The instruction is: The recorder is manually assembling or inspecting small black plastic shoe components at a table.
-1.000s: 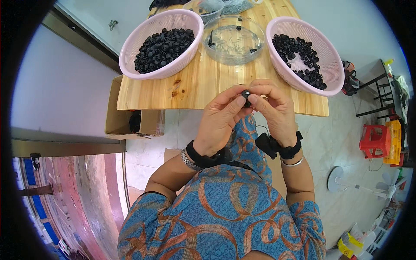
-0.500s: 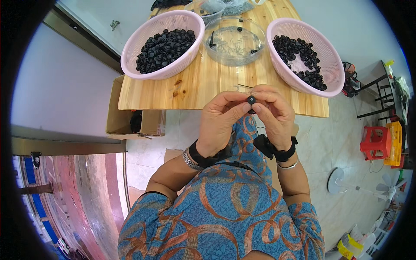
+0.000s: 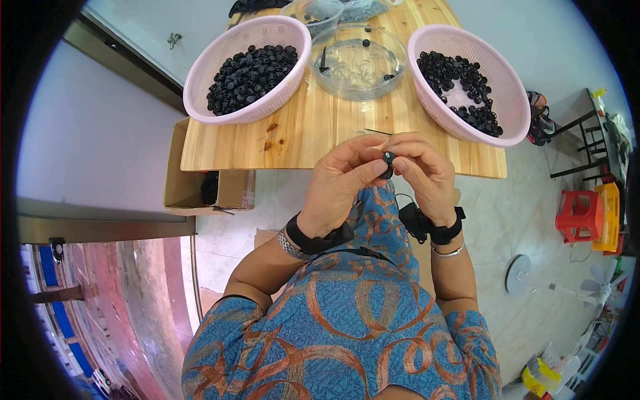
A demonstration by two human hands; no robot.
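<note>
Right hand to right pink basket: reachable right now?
Likely yes: nothing visible stands between the right hand and the right pink basket, though that hand is holding a small black part.

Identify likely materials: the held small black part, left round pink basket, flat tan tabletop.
Black part: possibly plastic or rubber; evenly dark, finish unclear. Pink basket: probably smooth plastic; perforated, evenly coloured walls. Tabletop: apparently smooth wood; visible grain and knots.

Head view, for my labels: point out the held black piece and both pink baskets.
Held black piece [image 3: 388, 159]: head view, its upper end.
Left pink basket [image 3: 257, 33]: head view, its inner wall.
Right pink basket [image 3: 492, 70]: head view, its inner wall.
</note>
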